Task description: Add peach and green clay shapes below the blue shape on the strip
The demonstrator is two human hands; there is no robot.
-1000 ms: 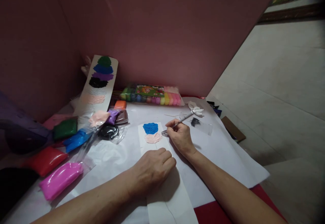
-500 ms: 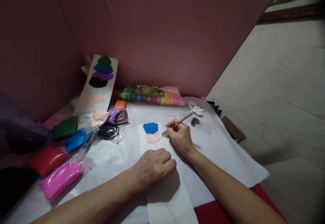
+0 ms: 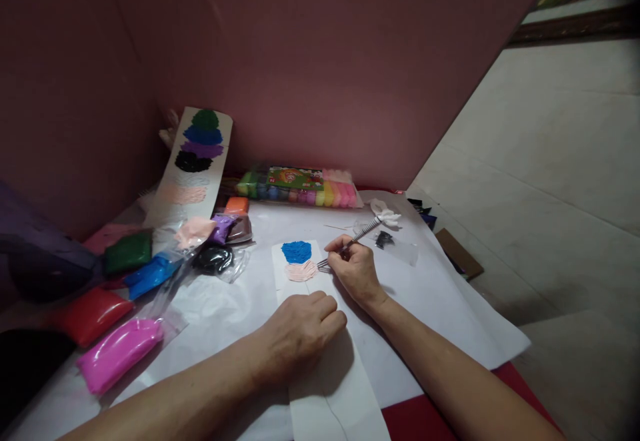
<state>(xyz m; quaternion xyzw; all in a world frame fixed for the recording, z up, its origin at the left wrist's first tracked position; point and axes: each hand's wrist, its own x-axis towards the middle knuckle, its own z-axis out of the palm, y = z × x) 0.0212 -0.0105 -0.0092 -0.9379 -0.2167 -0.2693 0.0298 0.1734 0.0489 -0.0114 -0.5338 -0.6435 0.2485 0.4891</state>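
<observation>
A white card strip (image 3: pixel 350 381) lies lengthwise in front of me, with a patch of blue clay (image 3: pixel 297 252) near its top. Directly below that is a ridged patch of pale pink clay (image 3: pixel 301 271). My right hand (image 3: pixel 355 271) pinches a small metal fork (image 3: pixel 367 229) by its grooved handle, tines at the right edge of the pink patch. Curled into a loose fist, my left hand (image 3: pixel 305 327) rests on the strip below the pink clay. Its fingertips are turned under, so I cannot see whether they hold anything.
Several clay packets, including pink (image 3: pixel 123 355), red (image 3: pixel 95 314) and black (image 3: pixel 214 260), lie on the left. A second card (image 3: pixel 217 184) with coloured clay patches leans at the back. Beside it lies a multicoloured clay pack (image 3: pixel 300 187). White paper (image 3: pixel 440 314) covers the table.
The fork's tines have shifted very slightly left at the edge of the pink clay. My left hand stays in the same place on the strip.
</observation>
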